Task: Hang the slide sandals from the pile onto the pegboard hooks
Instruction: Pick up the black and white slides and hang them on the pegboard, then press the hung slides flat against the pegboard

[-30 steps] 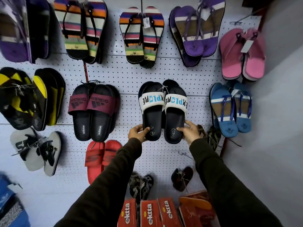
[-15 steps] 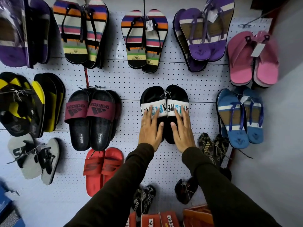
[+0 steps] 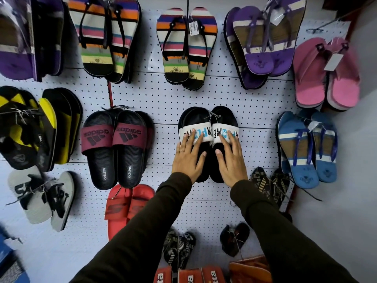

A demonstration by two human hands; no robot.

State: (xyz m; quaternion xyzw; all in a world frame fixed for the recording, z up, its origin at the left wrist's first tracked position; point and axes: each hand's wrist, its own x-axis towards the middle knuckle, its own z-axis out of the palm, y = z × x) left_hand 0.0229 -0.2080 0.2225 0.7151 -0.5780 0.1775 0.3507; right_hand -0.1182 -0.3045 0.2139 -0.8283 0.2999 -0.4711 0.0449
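A pair of black slide sandals [image 3: 208, 119] with white straps and blue lettering hangs on the white pegboard [image 3: 163, 99] at the centre. My left hand [image 3: 188, 158] lies flat on the left slide, fingers spread over its strap. My right hand [image 3: 231, 162] lies flat on the right slide the same way. Neither hand grips anything. The heels of both slides are hidden under my palms.
Around it hang black slides with maroon straps [image 3: 116, 148], red slides [image 3: 126, 207], striped flip-flops [image 3: 186, 48], purple flip-flops [image 3: 263, 41], pink flip-flops [image 3: 326, 74] and blue flip-flops [image 3: 306, 148]. Orange shoeboxes [image 3: 189, 275] stand below. A grey wall [image 3: 346, 201] closes the right side.
A second ago both hands pinched the heels of the pair. They have let go and now press flat on the slides, and the view has moved closer.
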